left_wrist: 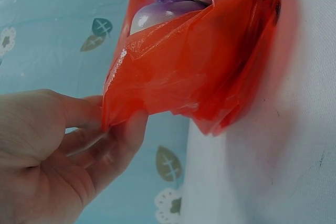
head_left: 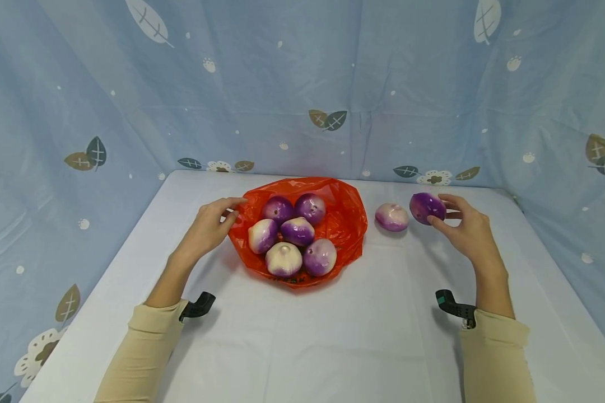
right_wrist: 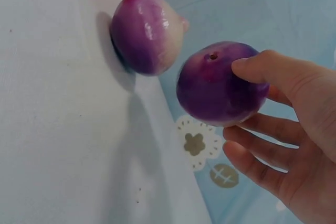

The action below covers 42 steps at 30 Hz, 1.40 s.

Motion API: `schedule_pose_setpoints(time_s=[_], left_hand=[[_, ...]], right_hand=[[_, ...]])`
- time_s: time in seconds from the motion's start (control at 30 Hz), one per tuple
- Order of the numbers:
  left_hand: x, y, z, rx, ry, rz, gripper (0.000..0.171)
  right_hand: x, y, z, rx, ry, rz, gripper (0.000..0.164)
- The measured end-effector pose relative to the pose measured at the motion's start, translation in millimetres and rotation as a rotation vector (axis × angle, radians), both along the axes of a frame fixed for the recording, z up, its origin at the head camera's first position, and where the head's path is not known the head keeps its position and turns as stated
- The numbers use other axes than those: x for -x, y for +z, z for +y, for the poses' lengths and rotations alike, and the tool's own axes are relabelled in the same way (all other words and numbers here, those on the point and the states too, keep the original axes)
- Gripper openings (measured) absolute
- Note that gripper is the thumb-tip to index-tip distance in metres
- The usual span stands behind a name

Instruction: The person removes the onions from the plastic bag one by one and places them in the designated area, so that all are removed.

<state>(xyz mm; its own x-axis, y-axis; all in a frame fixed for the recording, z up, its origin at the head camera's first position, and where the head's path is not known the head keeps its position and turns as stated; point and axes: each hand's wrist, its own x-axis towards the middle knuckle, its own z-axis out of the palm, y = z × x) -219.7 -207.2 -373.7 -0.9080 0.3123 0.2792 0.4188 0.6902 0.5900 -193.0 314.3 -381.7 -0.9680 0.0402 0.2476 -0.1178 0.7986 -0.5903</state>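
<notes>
**Smooth purple turnip (head_left: 427, 209) could slip**

The right hand (head_left: 466, 230) pinches it by thumb and fingertips, apparently above the table (head_left: 343, 341); glossy skin could slide free. Just left of that hand, a loose turnip (head_left: 392, 218) could roll if bumped. The left hand (head_left: 208, 228) pinches the red bag (head_left: 352, 221) beside it, how firmly is unclear; tugging could spill the bagged turnips (head_left: 284, 259).
</notes>
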Motion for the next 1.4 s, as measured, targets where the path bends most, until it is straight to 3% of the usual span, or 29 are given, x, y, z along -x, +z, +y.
schedule_pose_setpoints(time_s=[1.07, 1.4], left_hand=[[0.9, -2.3, -0.3, 0.0, -0.002, 0.011, 0.035], [0.8, -1.8, -0.3, 0.005, -0.003, 0.018, 0.036]], right_hand=[[6.4, -21.5, 10.4, -0.039, -0.012, -0.11, 0.062], [6.4, -22.1, 10.4, -0.051, -0.006, -0.087, 0.059]])
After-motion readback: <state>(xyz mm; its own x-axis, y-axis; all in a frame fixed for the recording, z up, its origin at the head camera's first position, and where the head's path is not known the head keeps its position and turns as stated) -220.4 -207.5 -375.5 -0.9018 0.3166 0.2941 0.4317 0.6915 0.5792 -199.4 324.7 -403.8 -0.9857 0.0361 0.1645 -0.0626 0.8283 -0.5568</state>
